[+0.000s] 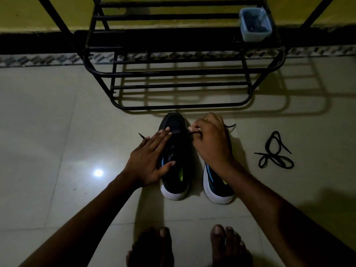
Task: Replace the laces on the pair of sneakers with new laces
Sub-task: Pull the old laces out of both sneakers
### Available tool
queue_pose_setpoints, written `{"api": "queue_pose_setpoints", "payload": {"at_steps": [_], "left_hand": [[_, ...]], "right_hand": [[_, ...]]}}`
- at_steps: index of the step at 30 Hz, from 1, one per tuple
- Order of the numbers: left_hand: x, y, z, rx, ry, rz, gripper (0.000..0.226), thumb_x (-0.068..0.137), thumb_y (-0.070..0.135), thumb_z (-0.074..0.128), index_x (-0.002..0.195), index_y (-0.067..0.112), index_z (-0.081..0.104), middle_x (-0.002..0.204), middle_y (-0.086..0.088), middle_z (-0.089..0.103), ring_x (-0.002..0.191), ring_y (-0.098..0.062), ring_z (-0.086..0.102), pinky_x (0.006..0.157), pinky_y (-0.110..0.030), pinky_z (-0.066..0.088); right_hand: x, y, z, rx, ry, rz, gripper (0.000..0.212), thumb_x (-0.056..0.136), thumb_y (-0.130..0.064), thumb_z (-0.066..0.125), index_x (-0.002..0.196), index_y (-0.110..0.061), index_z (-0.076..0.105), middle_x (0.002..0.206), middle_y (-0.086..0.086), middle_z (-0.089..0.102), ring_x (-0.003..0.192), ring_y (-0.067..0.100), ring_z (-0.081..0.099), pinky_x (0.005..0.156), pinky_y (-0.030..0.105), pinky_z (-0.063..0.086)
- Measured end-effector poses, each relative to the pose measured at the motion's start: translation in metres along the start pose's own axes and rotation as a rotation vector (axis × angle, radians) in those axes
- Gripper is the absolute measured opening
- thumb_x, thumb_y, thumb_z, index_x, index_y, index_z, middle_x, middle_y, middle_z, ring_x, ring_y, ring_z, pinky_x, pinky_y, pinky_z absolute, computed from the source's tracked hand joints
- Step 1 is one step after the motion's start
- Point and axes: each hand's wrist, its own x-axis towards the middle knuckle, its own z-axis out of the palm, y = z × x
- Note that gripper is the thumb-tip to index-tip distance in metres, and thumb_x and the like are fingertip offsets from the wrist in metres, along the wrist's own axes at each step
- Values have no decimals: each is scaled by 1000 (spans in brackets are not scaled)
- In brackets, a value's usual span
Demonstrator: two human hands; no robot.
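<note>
Two black sneakers with white soles and blue and yellow accents stand side by side on the tiled floor, toes pointing away from me. My left hand (pixel 152 157) lies flat with straight fingers on the left sneaker (pixel 176 178), pressing its tongue area. My right hand (pixel 211 143) hovers over the front of the right sneaker (pixel 217 191) and pinches a thin black lace (pixel 193 133) that runs from the left sneaker's eyelets. One lace tip (pixel 142 135) pokes out left of my left hand, another lace end (pixel 231 125) shows behind my right hand.
A loose black lace (pixel 275 153) lies coiled on the floor to the right. A black metal shoe rack (pixel 181 74) stands right behind the sneakers, with a blue plastic box (pixel 255 25) on its upper shelf. My bare feet (pixel 188 245) are at the bottom edge.
</note>
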Motion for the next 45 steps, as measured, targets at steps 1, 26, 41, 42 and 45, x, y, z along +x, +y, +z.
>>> {"api": "queue_pose_setpoints", "payload": {"at_steps": [1,26,41,42,45], "left_hand": [[-1,-1,0,-2,-1,4,85,95,72,24,163,23,7,170,6,1,157,-12,3,125,-45,20],[0,-2,-4,-13,-36,9,86,94,75,25,162,27,3,170,12,-6,156,-10,-1,124,-50,21],[4,6,-15,-540,42,-102,59,99,56,49,153,34,35,160,15,35,146,-5,34,117,-36,37],[7,9,-16,-593,113,-122,46,101,47,51,144,31,45,151,13,47,137,-6,46,111,-37,44],[20,14,-15,-555,225,-160,15,98,20,64,112,16,66,131,2,60,116,-11,59,96,-36,51]], "right_hand": [[0,0,0,164,-8,107,10,89,-11,68,79,-10,68,87,4,57,84,16,53,77,26,42],[15,15,-65,806,-464,333,28,86,5,62,62,-10,59,78,5,70,75,19,67,78,37,55],[2,14,-39,-266,-258,-42,33,88,-22,62,120,-14,63,118,8,52,110,27,51,93,42,47],[-7,9,-31,-256,-221,-24,35,87,-22,61,120,-13,62,119,9,52,112,28,50,95,43,46],[-38,-9,-7,-28,-189,70,33,93,-27,51,118,-9,62,119,10,53,109,27,53,95,41,47]]}}
